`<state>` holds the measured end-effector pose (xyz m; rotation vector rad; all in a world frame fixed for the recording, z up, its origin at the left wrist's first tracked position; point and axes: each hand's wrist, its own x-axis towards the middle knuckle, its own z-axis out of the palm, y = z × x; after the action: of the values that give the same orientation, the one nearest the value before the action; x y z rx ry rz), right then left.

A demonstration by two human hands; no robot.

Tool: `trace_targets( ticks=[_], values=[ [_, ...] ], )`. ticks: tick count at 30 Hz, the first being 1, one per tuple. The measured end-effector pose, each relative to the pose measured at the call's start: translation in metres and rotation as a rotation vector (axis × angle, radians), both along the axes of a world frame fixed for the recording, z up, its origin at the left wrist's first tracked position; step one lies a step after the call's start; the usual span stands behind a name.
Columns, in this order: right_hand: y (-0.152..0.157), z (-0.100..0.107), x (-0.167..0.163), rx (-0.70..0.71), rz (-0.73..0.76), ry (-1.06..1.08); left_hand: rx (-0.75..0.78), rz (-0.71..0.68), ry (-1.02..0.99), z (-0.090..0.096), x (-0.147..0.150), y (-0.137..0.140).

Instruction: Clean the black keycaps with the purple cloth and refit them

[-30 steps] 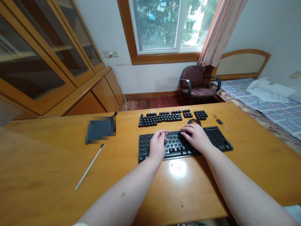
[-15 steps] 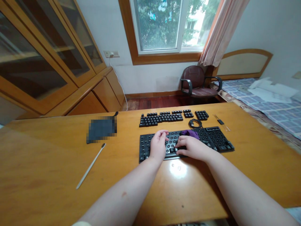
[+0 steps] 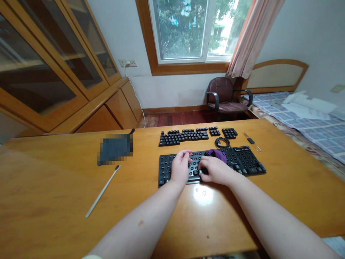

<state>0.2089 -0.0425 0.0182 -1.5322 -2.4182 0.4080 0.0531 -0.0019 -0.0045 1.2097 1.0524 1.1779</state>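
A black keyboard (image 3: 249, 163) lies before me with most of its keycaps off, though some remain along its near edge and right part. Over its left part, my left hand (image 3: 180, 168) has curled fingers, thumb close to the index; anything inside is hidden. My right hand (image 3: 215, 170) is lowered to the near rows, with thumb and fingertips pinched around a small keycap (image 3: 200, 172). A crumpled purple cloth (image 3: 217, 154) rests on the keyboard just behind the right hand. Loose black keycaps (image 3: 185, 136) stand in rows beyond the keyboard.
On the wooden desk (image 3: 54, 187), a long-handled brush (image 3: 102, 192) and a blurred dark pouch (image 3: 115, 149) lie left. A coiled cable (image 3: 222, 142) and a wire keycap puller (image 3: 251, 140) lie behind the keyboard. An armchair (image 3: 221, 93) stands beyond the desk.
My right hand has shifted slightly left over the keyboard, and its fingertips have drawn closer around the keycap. The left hand stays in much the same pose. The view has moved a little.
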Motion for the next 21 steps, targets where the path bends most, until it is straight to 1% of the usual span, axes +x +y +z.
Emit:
trace_targets(
  ticks=[6, 9, 10, 11, 12, 13, 14, 15, 16, 17, 18, 19, 20, 21],
  values=[
    [0.002, -0.006, -0.002, 0.025, 0.019, -0.028, -0.003, -0.008, -0.012, -0.002, 0.0, 0.001],
    [0.001, 0.0, 0.0, 0.009, 0.06, 0.038, -0.006, -0.003, -0.019, -0.001, 0.0, 0.001],
    [0.001, 0.003, 0.005, 0.019, 0.055, 0.075, -0.008, -0.003, -0.018, -0.001, 0.0, 0.001],
    [0.002, 0.006, 0.013, 0.048, 0.018, 0.115, -0.01, -0.003, -0.015, -0.001, 0.0, 0.001],
    [0.002, 0.009, 0.025, 0.124, -0.079, 0.14, -0.011, -0.005, -0.01, -0.001, -0.001, 0.001],
    [0.003, 0.011, 0.04, 0.243, -0.268, 0.15, -0.012, -0.007, -0.003, -0.001, -0.001, 0.001],
    [0.003, 0.011, 0.059, 0.394, -0.53, 0.144, -0.011, -0.008, 0.004, -0.001, -0.001, 0.001],
    [0.004, 0.01, 0.08, 0.51, -0.782, 0.117, -0.008, -0.009, 0.012, -0.001, -0.001, 0.001],
    [0.004, 0.006, 0.102, 0.571, -0.985, 0.07, -0.004, -0.011, 0.018, 0.0, -0.002, 0.001],
    [0.004, 0.001, 0.124, 0.581, -1.152, 0.016, 0.001, -0.012, 0.023, 0.0, -0.002, 0.001],
    [0.004, -0.006, 0.144, 0.539, -1.272, -0.028, 0.005, -0.015, 0.027, 0.0, -0.002, 0.001],
    [0.005, -0.013, 0.162, 0.445, -1.347, -0.054, 0.008, -0.018, 0.03, -0.001, -0.003, 0.001],
    [0.005, -0.02, 0.176, 0.327, -1.376, -0.064, 0.009, -0.02, 0.031, -0.001, -0.003, 0.001],
    [0.006, -0.026, 0.187, 0.199, -1.35, -0.068, 0.008, -0.022, 0.029, -0.001, -0.003, 0.001]
  ],
)
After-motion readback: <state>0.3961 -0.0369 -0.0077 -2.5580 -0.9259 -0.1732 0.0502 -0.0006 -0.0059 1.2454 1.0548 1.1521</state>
